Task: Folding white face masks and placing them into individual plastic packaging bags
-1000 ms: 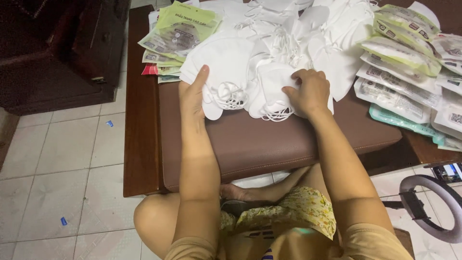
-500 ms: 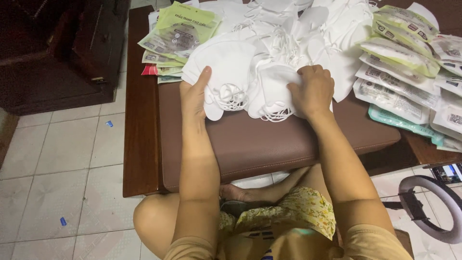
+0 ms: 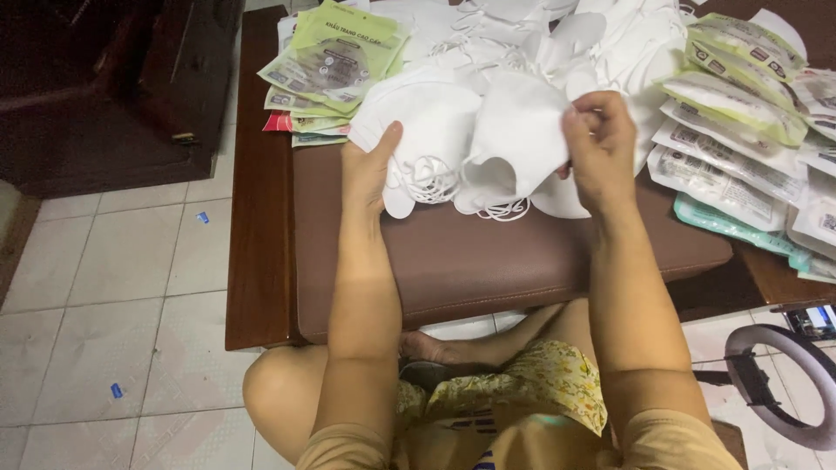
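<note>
Two bare hands work at a heap of white face masks (image 3: 488, 130) on a brown padded cushion (image 3: 488, 252), which lies on a dark wooden bench (image 3: 257, 218). The right hand (image 3: 601, 148) is raised a little above the cushion; its grip is closed, thumb and fingertips pinched on the upper edge of one white mask (image 3: 518, 130), which hangs folded from that pinch with its ear loops (image 3: 501, 209) dangling against the cushion. The left hand (image 3: 370, 170) lies flat and open, palm down, with its fingers spread against the left side of the heap; it presses on the masks and closes on nothing. The held mask sits between the two hands, touching the masks under the left hand.

Beyond the heap, more loose white masks spread to the far edge of the bench. At the far left corner rests a stack of flat green packets (image 3: 335, 61), with a red packet edge (image 3: 279, 122) showing under it. Along the right side of the bench lie many sealed clear-and-green packets (image 3: 740, 113), overlapping one another, and a teal packet (image 3: 740, 231) lies nearest the cushion's right end.

Below the bench the person's bent knees and a yellow patterned garment (image 3: 522, 392) show, over a pale tiled floor (image 3: 113, 287). Dark wooden furniture (image 3: 113, 96) stands at upper left, and a black ring-shaped object (image 3: 784, 383) lies at lower right.
</note>
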